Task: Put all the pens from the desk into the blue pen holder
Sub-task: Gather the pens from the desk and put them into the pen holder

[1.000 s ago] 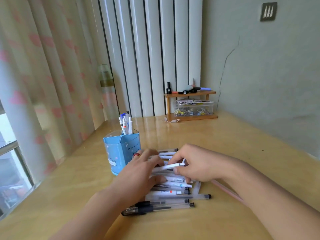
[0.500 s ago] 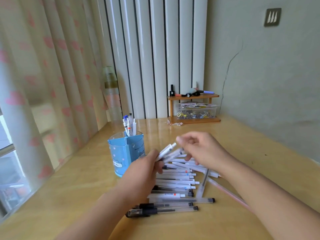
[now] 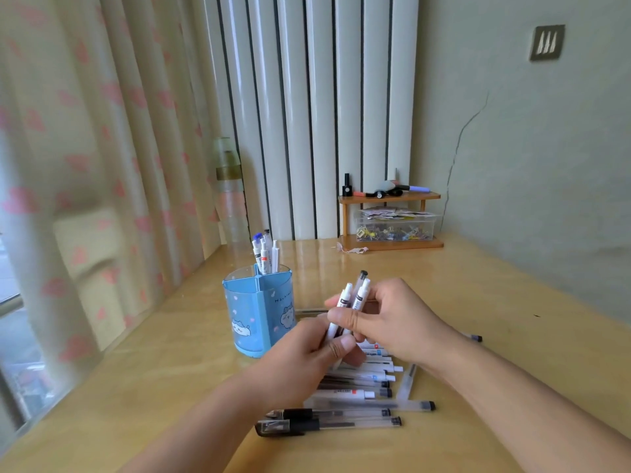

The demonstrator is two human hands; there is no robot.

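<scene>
A blue pen holder (image 3: 254,314) with cartoon prints stands on the wooden desk (image 3: 143,387), several pens (image 3: 264,252) upright in its back compartment. Just right of it, my left hand (image 3: 307,356) and my right hand (image 3: 392,319) both grip a small bunch of white pens (image 3: 355,297), tilted up, tips pointing away from me. Below the hands, a pile of pens (image 3: 358,394) lies flat on the desk, white and clear-bodied, with black-capped ones nearest me.
A small wooden shelf (image 3: 389,196) with a clear box of clips stands at the back against the wall. A clear bottle (image 3: 230,199) stands behind the curtain at the back left. The window and curtain run along the desk's left edge.
Both hands were pressed on the pile; they have lifted a few white pens off it and turned the bunch upright beside the holder.
</scene>
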